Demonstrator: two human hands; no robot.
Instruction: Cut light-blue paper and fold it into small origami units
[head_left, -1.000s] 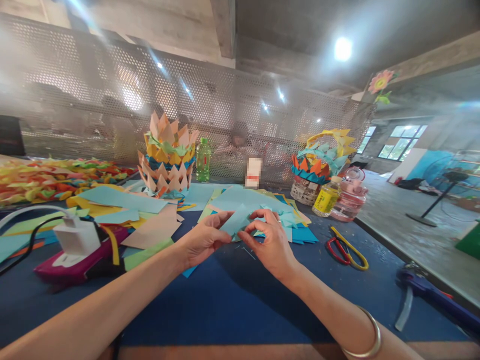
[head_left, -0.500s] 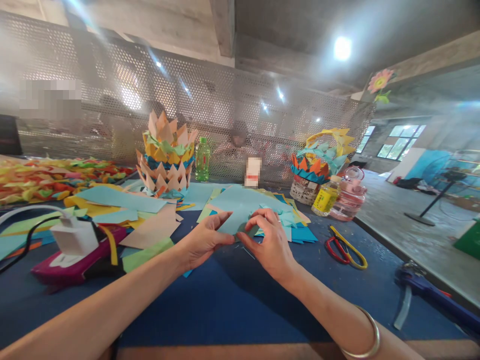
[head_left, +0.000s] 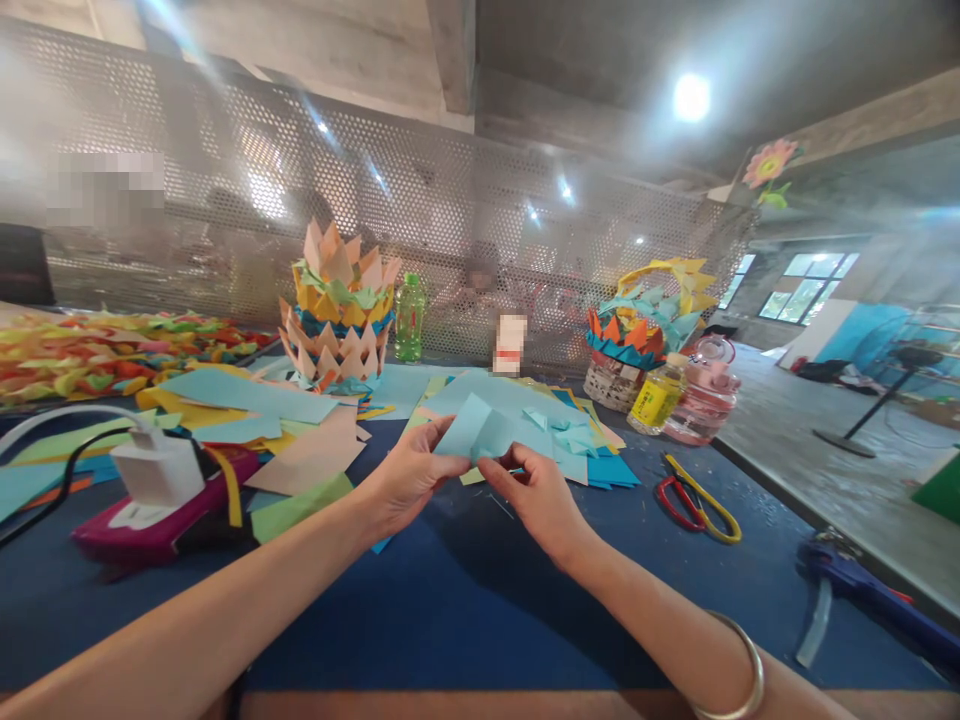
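Between my hands is a small sheet of light blue paper (head_left: 474, 425), creased, with its upper part standing up. My left hand (head_left: 411, 474) grips its left edge between thumb and fingers. At the lower right edge, my right hand (head_left: 534, 496) pinches the same sheet between thumb and fingertips. Folded light blue paper pieces (head_left: 566, 436) lie just beyond my right hand. Larger light blue sheets (head_left: 499, 390) and other coloured sheets are stacked behind the held paper.
A tiered folded-paper piece (head_left: 341, 315) and a green bottle (head_left: 409, 318) stand at the back left. A paper-trimmed basket (head_left: 619, 380) and a yellow-labelled bottle (head_left: 658, 396) stand right. Scissors (head_left: 697, 505) and a glue gun (head_left: 847, 580) lie right; a purple power strip (head_left: 161, 525) is left.
The light blue paper has been turned, and its upper part now stands up with a visible crease. My right fingers have drawn lower and closer together. The camera view has shifted slightly.
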